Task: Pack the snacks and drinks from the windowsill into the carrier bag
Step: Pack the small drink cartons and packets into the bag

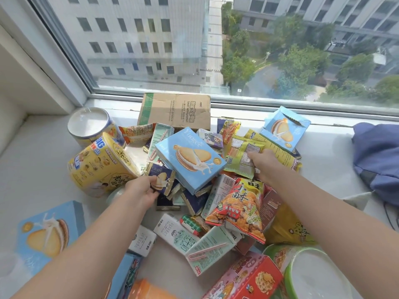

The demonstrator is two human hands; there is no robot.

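A heap of snacks and drinks covers the white windowsill (32,169). My left hand (142,190) grips a small dark-blue biscuit sachet (160,179) at the heap's left side. My right hand (266,165) pinches a yellow-green snack packet (241,157) near the middle. A light-blue biscuit box (190,158) lies between my hands. An orange-red crisp bag (241,203) and several pale milk cartons (208,247) lie nearer to me. A blue fabric bag (377,156) sits at the right end of the sill.
Two yellow noodle tubs (97,165) stand at the left, a brown cardboard box (177,111) by the window glass. Another blue biscuit box (47,236) lies at the near left, a green-rimmed tub (313,275) and a pink box (244,279) at the near right.
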